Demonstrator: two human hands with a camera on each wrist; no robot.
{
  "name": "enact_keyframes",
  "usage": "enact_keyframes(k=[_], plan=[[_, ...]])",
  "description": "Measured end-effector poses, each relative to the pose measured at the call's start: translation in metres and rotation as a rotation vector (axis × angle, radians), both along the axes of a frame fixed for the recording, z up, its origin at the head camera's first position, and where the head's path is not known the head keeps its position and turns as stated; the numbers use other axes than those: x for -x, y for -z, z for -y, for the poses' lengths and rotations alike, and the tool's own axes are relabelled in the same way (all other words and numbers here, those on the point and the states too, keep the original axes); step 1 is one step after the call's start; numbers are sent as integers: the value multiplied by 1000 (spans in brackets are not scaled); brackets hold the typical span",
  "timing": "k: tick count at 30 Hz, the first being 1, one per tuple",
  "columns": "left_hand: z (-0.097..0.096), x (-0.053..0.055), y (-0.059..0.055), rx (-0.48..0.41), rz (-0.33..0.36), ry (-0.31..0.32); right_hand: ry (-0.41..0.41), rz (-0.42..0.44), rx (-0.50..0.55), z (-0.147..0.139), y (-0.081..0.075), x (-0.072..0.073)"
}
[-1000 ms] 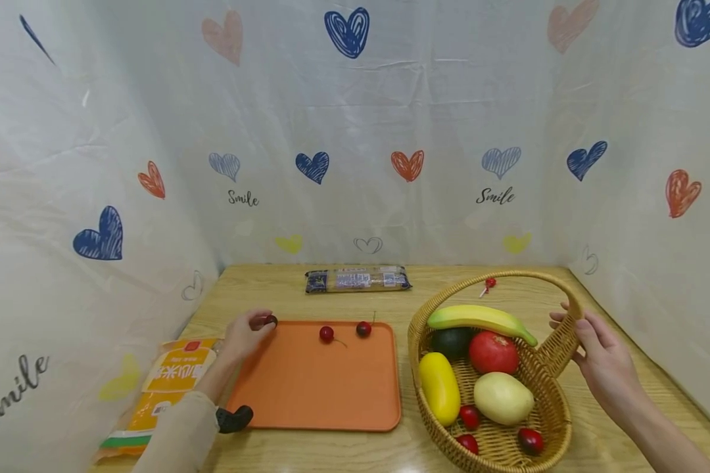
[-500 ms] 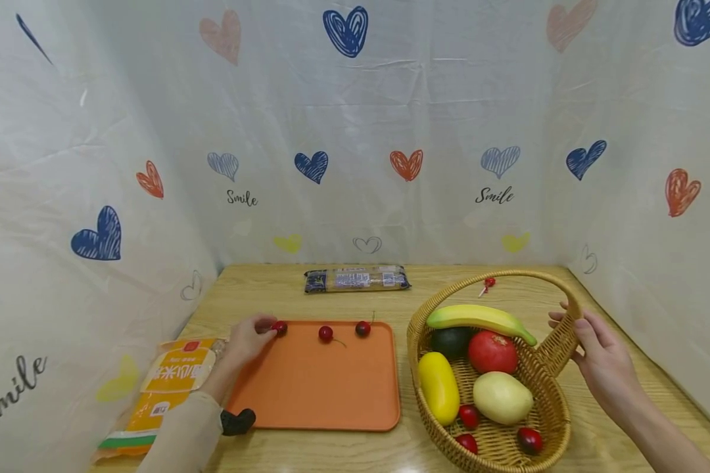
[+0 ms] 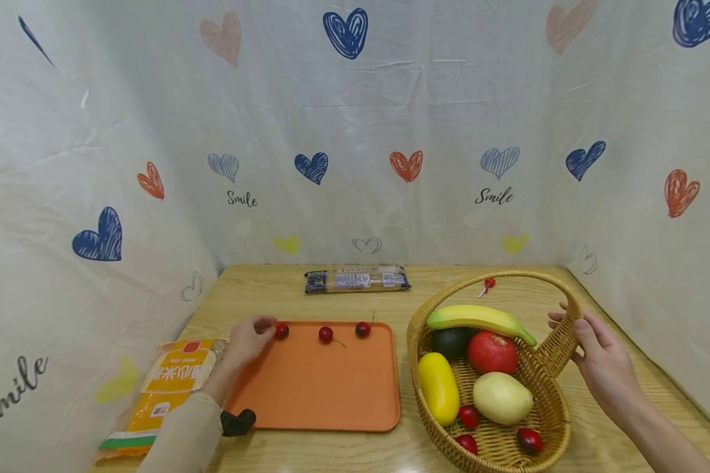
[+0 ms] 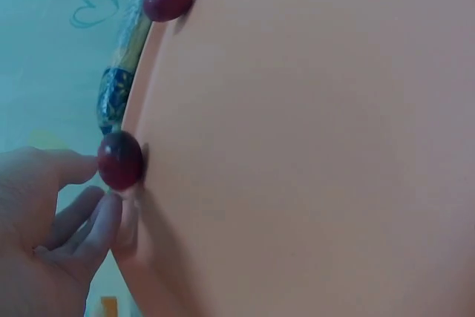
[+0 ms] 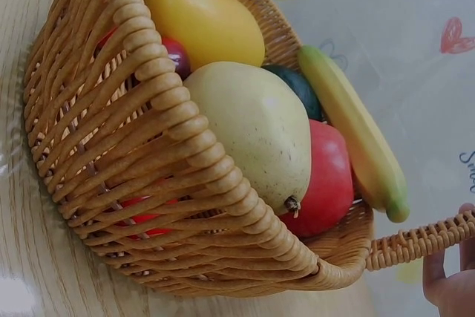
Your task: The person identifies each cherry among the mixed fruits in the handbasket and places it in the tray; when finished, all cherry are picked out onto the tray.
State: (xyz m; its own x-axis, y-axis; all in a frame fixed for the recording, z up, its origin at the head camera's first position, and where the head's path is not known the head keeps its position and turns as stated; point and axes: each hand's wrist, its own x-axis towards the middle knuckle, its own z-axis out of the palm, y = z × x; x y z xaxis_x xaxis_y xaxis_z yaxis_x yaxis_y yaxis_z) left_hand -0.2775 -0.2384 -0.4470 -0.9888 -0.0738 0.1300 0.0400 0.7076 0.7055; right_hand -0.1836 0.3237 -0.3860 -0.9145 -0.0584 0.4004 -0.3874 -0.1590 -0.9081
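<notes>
At the back left corner of the orange tray (image 3: 319, 387), my left hand (image 3: 250, 338) is beside a dark red cherry (image 3: 281, 330). In the left wrist view the cherry (image 4: 120, 161) rests on the tray, with loosened fingertips at its near side. Two more cherries with stems, a middle one (image 3: 326, 335) and a right one (image 3: 363, 329), lie along the tray's back. On the right, my right hand (image 3: 606, 358) grips the handle of a wicker basket (image 3: 559, 420), thumb in front and fingers behind. The right wrist view shows only part of that hand (image 5: 453, 280).
The basket contains a banana (image 3: 479, 318), a yellow mango (image 3: 439, 387), a pale green fruit (image 3: 503, 398), a red pomegranate (image 3: 492, 352), a dark green fruit (image 3: 451, 343) and small red fruits. An orange bag (image 3: 168, 387), a noodle packet (image 3: 357, 279) and a lollipop (image 3: 488, 285) lie around.
My left hand has brought the cherry slightly right and down onto the tray's corner, and its fingers have loosened from it. The right hand and basket have stayed put.
</notes>
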Motion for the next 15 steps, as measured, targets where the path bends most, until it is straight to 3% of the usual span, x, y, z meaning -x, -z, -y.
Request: enact_keyframes(k=[7,15], plan=[[-4,-3,-11,-27,-10,5,-2,-9,3,0,1,0],[-18,-9,-19,-72,-17,72,-9,-21,17,0,1,0]])
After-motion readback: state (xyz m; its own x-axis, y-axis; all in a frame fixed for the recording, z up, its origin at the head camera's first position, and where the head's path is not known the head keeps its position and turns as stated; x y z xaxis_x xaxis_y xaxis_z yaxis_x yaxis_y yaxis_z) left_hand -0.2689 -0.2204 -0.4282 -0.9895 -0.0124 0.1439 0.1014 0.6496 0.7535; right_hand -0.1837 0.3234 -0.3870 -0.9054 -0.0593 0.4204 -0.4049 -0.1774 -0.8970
